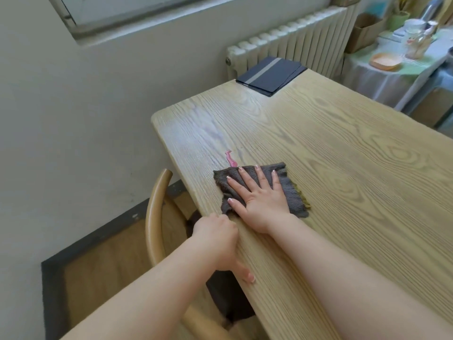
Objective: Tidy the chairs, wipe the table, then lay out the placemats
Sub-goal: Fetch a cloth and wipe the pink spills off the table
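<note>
Grey cloth (259,190) under flat, spread right hand (262,200); left hand (218,239) grip curled over table (343,168) edge.

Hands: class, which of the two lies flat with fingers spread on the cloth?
The right hand: its palm presses the grey cloth on the table. The left hand instead curls over the table's near edge, off the cloth.
</note>
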